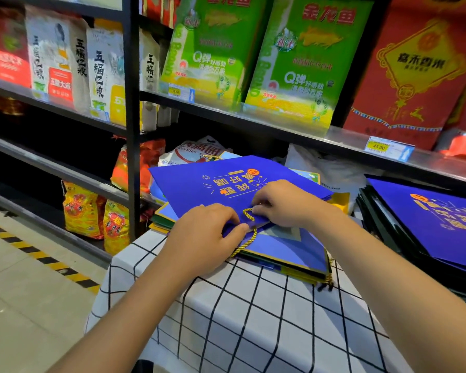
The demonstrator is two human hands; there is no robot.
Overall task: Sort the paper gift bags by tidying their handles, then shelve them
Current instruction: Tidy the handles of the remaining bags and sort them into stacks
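Two tiers of dark store shelving (131, 109) carry rice sacks on your left, green rice bags (293, 63) and red gift boxes (414, 71) further right. Before you, a checked tablecloth (240, 305) bears a stack of flat blue gift bags (288, 251). Your left hand (199, 238) pinches the top bag (199, 184) at its mouth; your right hand (283, 203) pinches its gold cord handle (249, 215). More blue bags (428, 224) lie stacked at right.

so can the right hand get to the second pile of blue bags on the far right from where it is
Probably yes. The right hand is busy pinching the gold cord handle of the top blue bag, but nothing lies between it and the second pile beside it.
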